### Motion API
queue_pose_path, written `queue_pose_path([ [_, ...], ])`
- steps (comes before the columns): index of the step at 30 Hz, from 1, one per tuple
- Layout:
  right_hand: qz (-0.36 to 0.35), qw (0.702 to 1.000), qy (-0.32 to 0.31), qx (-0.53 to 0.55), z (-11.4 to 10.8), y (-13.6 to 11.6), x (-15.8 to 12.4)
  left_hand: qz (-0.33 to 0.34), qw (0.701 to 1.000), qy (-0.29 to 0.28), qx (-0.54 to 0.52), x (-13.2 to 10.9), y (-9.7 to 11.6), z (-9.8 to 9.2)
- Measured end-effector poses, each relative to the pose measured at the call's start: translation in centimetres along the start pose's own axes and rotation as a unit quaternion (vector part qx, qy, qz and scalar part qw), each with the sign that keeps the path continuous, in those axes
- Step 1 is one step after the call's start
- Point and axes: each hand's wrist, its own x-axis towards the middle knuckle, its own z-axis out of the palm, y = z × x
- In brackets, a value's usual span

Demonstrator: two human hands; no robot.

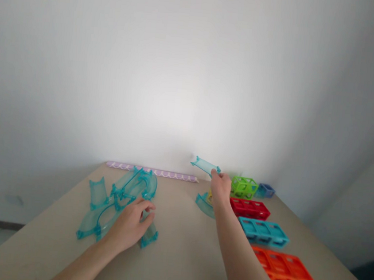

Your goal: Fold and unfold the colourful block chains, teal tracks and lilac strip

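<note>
My right hand (220, 188) is raised over the far middle of the table (178, 255), its fingers closed on one end of a clear teal straight track piece (205, 165) held in the air. My left hand (130, 226) rests low on the near left, fingers curled around a short clear teal track piece (149, 236) lying on the table. Right beside it is a pile of clear teal curved track pieces (121, 195). Another teal curved piece (204, 203) lies under my right wrist.
Along the right side lie open frame blocks in a row: orange (285, 269), teal (263, 232), red (250, 207), green (244, 187), and a small blue one (266, 190). A purple strip (152, 171) runs along the far edge against the white wall.
</note>
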Motion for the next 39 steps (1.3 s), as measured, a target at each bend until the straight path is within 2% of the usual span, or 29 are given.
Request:
queue_pose_path([
  [4,0.060,0.998,-0.021,0.008,1.1,0.7,0.0,0.003,1.000,0.000,-0.001,0.0,-0.1,0.0],
  [10,0.059,0.997,-0.051,0.029,1.3,1.2,-0.1,0.003,1.000,0.001,-0.007,0.0,-0.3,0.1],
  [14,0.053,0.997,-0.048,0.041,1.2,1.7,0.1,0.005,1.000,-0.003,-0.006,0.0,-0.4,0.2],
  [20,0.013,0.996,-0.025,0.083,0.9,1.3,0.1,0.004,1.000,0.005,-0.012,0.0,-0.3,0.1],
  [22,-0.020,0.993,-0.030,0.114,0.7,0.2,-0.3,0.006,0.999,0.030,-0.031,0.1,-0.1,-0.1],
  [24,-0.072,0.983,-0.060,0.156,0.6,-1.6,-1.4,-0.022,0.993,0.058,-0.099,0.2,0.1,-0.3],
  [26,-0.145,0.962,-0.118,0.201,0.6,-3.6,-3.7,-0.074,0.963,0.081,-0.244,0.5,0.3,-0.7],
  [27,-0.186,0.946,-0.152,0.219,0.5,-4.6,-5.2,-0.099,0.932,0.087,-0.339,0.6,0.5,-1.0],
  [29,-0.262,0.909,-0.222,0.236,0.7,-6.0,-8.7,-0.129,0.839,0.102,-0.519,1.0,0.8,-1.6],
  [30,-0.313,0.880,-0.267,0.239,0.9,-6.3,-10.5,-0.137,0.794,0.111,-0.581,1.1,0.9,-1.9],
  [31,-0.405,0.825,-0.322,0.228,1.1,-6.5,-12.3,-0.149,0.760,0.126,-0.620,1.3,0.8,-2.2],
  [32,-0.470,0.780,-0.359,0.204,1.4,-6.4,-14.0,-0.162,0.740,0.148,-0.636,1.4,0.8,-2.5],
  [33,-0.492,0.771,-0.363,0.178,1.7,-6.1,-15.5,-0.172,0.731,0.176,-0.637,1.6,0.6,-2.7],
  [34,-0.487,0.781,-0.360,0.150,2.0,-5.7,-16.8,-0.177,0.730,0.206,-0.628,1.7,0.4,-2.9],
  [36,-0.417,0.845,-0.320,0.100,2.4,-4.8,-18.6,-0.174,0.739,0.244,-0.603,1.9,0.0,-3.1],
  [38,-0.322,0.898,-0.297,0.043,2.7,-3.9,-19.5,-0.172,0.752,0.248,-0.586,1.9,-0.3,-3.1],
  [39,-0.274,0.912,-0.305,0.019,2.7,-3.6,-19.6,-0.177,0.757,0.238,-0.582,1.9,-0.4,-3.1],
])
